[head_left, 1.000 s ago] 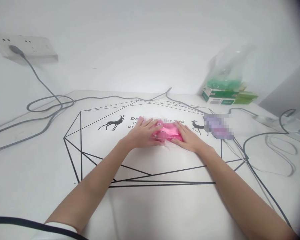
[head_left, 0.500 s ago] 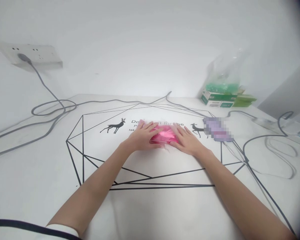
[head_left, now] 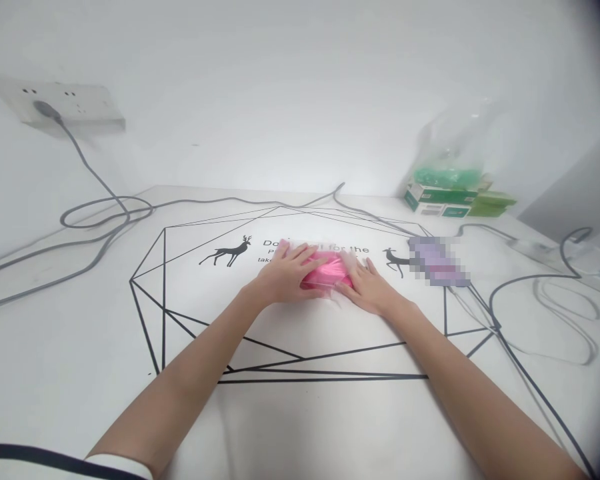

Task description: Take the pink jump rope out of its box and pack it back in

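Observation:
A bright pink packet (head_left: 330, 269) in a clear plastic wrapper lies on the white tabletop (head_left: 300, 427), its right end of loose clear film. My left hand (head_left: 291, 272) rests flat over its left end, fingers spread. On the right end my right hand (head_left: 369, 285) lies with its fingers stretched out over the clear film, the thumb near the pink part's lower edge. Both palms face down, and neither hand is wrapped round the packet. The parts of it under my fingers are hidden.
A blurred purple phone-like thing (head_left: 439, 261) lies right of my hands. Behind it, a clear bag with green contents (head_left: 447, 177) sits on a green-and-white box (head_left: 437, 201). Grey cables (head_left: 205, 201) cross the table's back. A plug (head_left: 46, 110) sits in the wall socket.
My right hand has slid slightly left and inward along the packet, with its fingers drawn a little closer together. My left hand stays nearly in place. The camera view has shifted slightly.

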`<state>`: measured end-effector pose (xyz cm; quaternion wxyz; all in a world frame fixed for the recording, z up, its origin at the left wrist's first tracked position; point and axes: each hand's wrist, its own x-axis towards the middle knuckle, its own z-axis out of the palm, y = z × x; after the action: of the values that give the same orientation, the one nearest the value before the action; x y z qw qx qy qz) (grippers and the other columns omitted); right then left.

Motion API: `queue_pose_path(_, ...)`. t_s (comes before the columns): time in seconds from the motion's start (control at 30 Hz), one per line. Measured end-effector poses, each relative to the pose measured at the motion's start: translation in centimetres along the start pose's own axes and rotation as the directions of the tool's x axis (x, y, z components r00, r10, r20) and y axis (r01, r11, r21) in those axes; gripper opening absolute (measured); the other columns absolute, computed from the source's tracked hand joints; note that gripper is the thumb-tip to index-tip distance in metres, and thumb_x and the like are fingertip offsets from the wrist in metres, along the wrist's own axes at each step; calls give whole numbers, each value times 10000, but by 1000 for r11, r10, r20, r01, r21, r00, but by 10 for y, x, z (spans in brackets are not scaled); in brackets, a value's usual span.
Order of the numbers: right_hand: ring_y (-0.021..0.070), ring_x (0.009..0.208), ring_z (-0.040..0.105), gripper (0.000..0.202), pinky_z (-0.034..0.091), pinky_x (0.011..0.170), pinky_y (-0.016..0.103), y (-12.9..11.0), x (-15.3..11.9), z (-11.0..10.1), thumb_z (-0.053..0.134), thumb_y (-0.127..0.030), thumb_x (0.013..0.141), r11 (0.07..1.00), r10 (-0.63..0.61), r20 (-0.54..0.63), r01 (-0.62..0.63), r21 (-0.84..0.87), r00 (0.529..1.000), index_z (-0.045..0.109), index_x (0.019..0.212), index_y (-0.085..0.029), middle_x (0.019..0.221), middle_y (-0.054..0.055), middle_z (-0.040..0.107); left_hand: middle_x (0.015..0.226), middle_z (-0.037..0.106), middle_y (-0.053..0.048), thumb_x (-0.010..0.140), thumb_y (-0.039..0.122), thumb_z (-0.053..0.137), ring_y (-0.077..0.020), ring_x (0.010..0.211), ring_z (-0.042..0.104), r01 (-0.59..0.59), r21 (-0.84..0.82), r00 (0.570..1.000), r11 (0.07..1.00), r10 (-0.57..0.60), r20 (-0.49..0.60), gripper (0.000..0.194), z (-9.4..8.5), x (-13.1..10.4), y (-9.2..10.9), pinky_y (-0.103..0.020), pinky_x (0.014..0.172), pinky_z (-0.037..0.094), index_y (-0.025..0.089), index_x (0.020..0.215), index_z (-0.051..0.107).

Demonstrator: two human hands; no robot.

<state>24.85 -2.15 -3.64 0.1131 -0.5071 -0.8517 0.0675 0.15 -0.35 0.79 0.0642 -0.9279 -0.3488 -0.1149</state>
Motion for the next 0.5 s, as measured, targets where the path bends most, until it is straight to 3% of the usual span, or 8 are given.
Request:
queue_pose_path(0.13, 265, 1486, 73, 787, 136, 1200, 519, -7, 5, 0, 169, -630, 965, 999, -12, 13, 12, 49, 1000, -55, 1557, -163, 1618, 114, 88, 1510, 400, -129, 846, 778, 369, -339, 1410, 319, 16, 1, 1000, 1000, -16, 15, 816, -1, 0, 1, -598, 1147, 127, 279, 1490, 344)
queue_pose_path(0.5, 306, 1474, 146, 788, 168, 1183, 556, 2, -7, -6, 243, -647, 955, 999, -50, -15, 50, 4, 999, -9, 1562, -213, 1611, 124, 154, 1502, 414, -107, 859, 747, 405, -321, 1397, 336, 0, -7, 1000, 1000, -1, -8, 777, -2, 0, 2, -582, 1147, 147, 306, 1495, 326)
